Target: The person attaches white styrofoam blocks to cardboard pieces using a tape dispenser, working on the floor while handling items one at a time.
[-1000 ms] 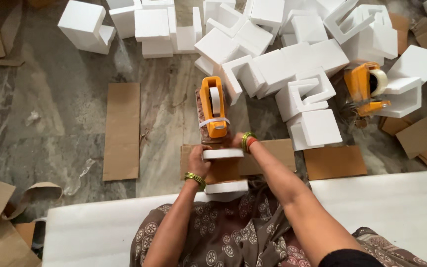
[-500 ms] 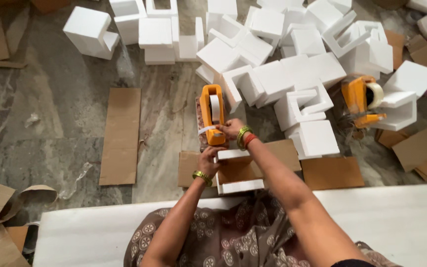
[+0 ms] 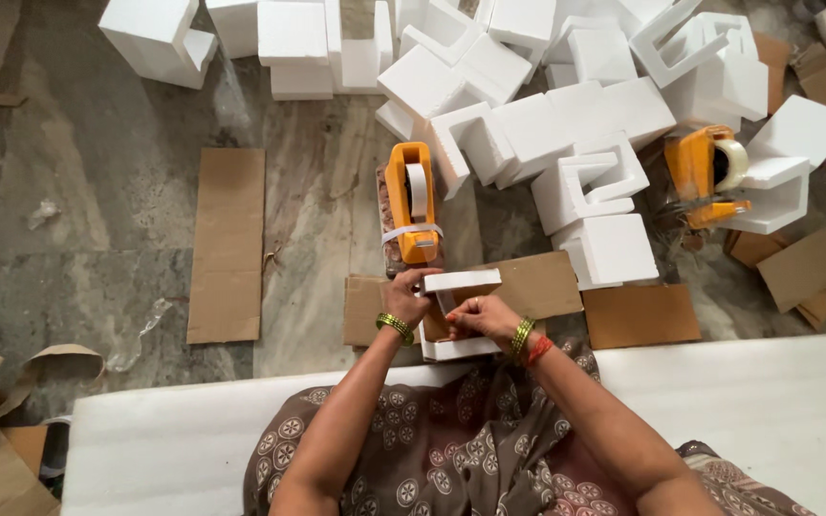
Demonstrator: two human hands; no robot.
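A white U-shaped foam block (image 3: 459,315) is gripped by the left hand (image 3: 411,298) and right hand (image 3: 483,315), probably for steadying; an orange tape dispenser (image 3: 411,203) stands at twelve o'clock.

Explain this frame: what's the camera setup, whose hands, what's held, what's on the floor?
There is no machine here. One camera sits on a person's head and looks straight down at their own two bare hands.

The left hand and right hand both have a grip on a white foam piece with brown cardboard against it. Just beyond it stands an orange tape dispenser. A second orange tape dispenser rests among a pile of white foam blocks farther out.

Flat cardboard sheets lie on the grey stone floor. A white foam sheet spreads across the person's lap area.
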